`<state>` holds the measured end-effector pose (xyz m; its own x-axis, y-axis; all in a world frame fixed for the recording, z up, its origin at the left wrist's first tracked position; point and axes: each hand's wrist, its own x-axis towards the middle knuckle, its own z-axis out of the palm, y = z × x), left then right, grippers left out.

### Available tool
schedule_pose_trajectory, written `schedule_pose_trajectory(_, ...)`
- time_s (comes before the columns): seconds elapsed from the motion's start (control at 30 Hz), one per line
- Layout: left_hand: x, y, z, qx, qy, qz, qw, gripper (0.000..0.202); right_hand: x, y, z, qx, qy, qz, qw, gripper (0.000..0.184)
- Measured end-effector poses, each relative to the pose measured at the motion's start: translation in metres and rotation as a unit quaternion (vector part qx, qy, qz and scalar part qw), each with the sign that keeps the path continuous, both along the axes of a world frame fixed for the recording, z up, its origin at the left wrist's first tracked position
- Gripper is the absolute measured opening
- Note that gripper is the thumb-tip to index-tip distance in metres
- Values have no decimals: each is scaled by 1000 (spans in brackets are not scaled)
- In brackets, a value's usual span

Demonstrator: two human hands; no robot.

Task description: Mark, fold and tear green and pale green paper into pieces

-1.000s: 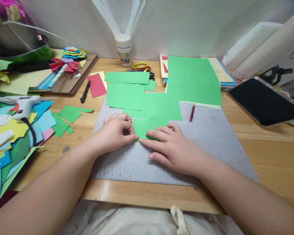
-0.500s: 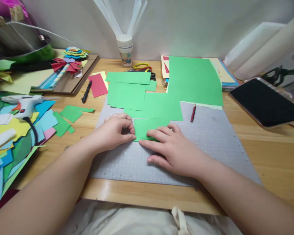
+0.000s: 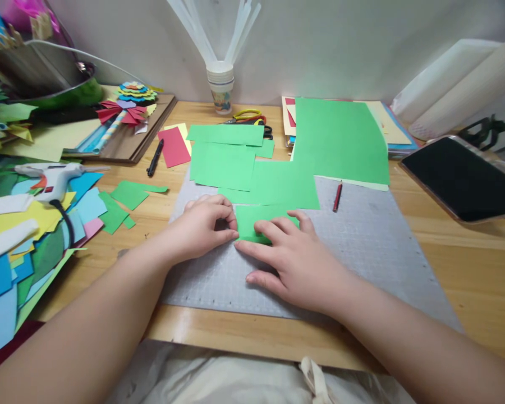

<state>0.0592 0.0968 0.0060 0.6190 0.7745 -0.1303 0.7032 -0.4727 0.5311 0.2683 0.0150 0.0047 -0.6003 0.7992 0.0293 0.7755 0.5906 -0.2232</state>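
Observation:
A small piece of green paper [image 3: 251, 219] lies on the grey cutting mat [image 3: 362, 247], directly in front of me. With thumb and index finger together, my left hand [image 3: 206, 227] pinches its near left corner. My right hand [image 3: 297, 258] rests over its right part, fingers spread, the index fingertip on the near edge close to the left thumb. That hand hides the paper's right side. Beyond it lie a larger green sheet [image 3: 284, 182], a green rectangle [image 3: 223, 165] and a green strip [image 3: 227, 134].
A red pencil [image 3: 337, 196] lies on the mat. To the left are a black pen [image 3: 155, 158], green scraps [image 3: 128, 194] and a white glue gun [image 3: 53, 182] on coloured paper. Behind stand paper cups [image 3: 221, 90] and scissors [image 3: 248, 116]; a tablet [image 3: 463, 178] is at right.
My right index finger has slid left along the paper's near edge, towards my left thumb. My left hand keeps its pinch. The whole view has shifted slightly.

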Motion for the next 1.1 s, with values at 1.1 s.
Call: schedule_pose_trajectory(1.1, 3, -2, -9, 42, 21, 22, 999, 18, 22, -52, -5, 79, -8, -267, 961, 35)
